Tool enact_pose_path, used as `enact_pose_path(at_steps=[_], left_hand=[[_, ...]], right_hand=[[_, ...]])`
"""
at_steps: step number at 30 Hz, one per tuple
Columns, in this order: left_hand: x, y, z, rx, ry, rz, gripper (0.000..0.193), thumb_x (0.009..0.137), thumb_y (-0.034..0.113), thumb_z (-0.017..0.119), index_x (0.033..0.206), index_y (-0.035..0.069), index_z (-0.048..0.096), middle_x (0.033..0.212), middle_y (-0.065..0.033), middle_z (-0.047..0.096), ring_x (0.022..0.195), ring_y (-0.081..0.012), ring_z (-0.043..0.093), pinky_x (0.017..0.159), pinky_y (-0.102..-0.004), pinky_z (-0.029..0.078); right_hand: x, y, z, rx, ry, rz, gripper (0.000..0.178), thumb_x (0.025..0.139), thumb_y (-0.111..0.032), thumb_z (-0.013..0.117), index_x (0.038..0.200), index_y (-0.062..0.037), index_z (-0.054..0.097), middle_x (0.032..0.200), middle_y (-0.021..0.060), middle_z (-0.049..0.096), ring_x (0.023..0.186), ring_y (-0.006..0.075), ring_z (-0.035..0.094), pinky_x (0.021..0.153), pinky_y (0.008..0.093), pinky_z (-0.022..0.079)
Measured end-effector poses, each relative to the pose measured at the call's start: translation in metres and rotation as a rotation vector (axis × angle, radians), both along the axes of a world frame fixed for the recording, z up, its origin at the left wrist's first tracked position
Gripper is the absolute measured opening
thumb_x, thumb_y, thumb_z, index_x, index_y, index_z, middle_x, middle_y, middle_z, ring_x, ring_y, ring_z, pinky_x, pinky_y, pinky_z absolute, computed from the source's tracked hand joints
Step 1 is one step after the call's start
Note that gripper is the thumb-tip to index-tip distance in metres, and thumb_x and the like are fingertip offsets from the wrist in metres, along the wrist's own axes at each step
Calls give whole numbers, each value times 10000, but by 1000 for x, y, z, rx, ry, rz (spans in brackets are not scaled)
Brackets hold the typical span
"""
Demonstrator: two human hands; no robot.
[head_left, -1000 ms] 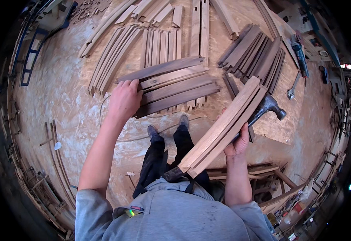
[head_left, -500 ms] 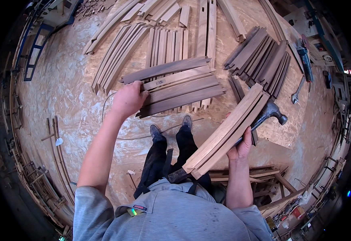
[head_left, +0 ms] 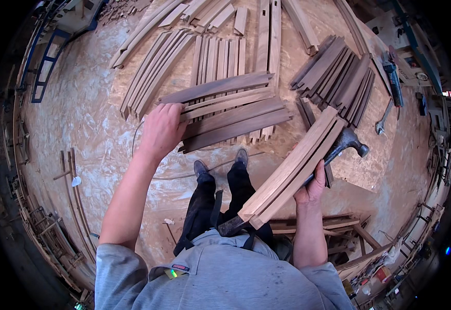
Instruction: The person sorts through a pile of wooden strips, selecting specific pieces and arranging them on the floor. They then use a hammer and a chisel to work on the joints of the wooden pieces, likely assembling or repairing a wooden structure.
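My left hand (head_left: 162,129) is closed around the near-left end of a light wooden slat (head_left: 230,102). That slat lies between darker wooden slats (head_left: 236,120), all resting across a row of upright-laid pieces (head_left: 218,57). In my right hand (head_left: 312,186) are two light, slightly curved wooden pieces (head_left: 290,165), held side by side. A hammer (head_left: 348,142) is gripped along with them, its dark head showing beyond their right edge. The dark end of what looks like its handle (head_left: 231,226) sticks out near my waist. My right fingers are partly hidden under the wood.
Dark slats (head_left: 334,77) are heaped at the right of the board, with curved light pieces (head_left: 156,72) at the left. A wrench (head_left: 384,120) and a blue power tool (head_left: 393,82) lie far right. Wooden frames (head_left: 339,232) stand right of my legs.
My left hand has turned and shifted slightly, tipping the light slat so its narrow edge now shows instead of its wide face. The right hand keeps its hold, nearly still.
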State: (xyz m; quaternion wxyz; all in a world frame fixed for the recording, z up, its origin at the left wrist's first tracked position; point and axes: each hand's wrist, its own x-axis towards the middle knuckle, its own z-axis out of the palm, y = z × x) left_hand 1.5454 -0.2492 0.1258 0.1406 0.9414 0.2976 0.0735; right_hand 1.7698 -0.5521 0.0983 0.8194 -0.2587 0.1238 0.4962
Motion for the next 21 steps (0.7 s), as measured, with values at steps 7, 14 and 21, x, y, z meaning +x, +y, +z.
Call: enact_pose_path(at_steps=[7, 14, 21], left_hand=[[-15, -7, -1, -65, -38, 86, 339, 742, 116, 709, 1045, 43, 575, 926, -144, 619, 908, -345, 588, 767, -428, 476], [-20, -8, -1, -259, -97, 209, 372, 778, 188, 736, 1080, 40, 579, 913, -177, 648, 862, -357, 629, 738, -409, 502], [-17, 18, 5, -383, -236, 311, 366, 805, 167, 730, 1098, 6, 581, 874, -140, 661, 810, -232, 643, 724, -318, 496]], right_hand=[[-2, 0, -4, -17, 34, -37, 626, 889, -360, 621, 1382, -31, 419, 1337, 191, 505, 1221, 361, 496, 1034, 495, 423], [-5, 0, 0, 10, 28, -25, 638, 898, -377, 600, 1394, -28, 399, 1337, 202, 499, 1213, 366, 500, 1023, 500, 432], [-5, -9, 2, -31, -34, -38, 686, 881, -398, 619, 1408, -33, 375, 1339, 206, 487, 1198, 376, 507, 1019, 491, 436]])
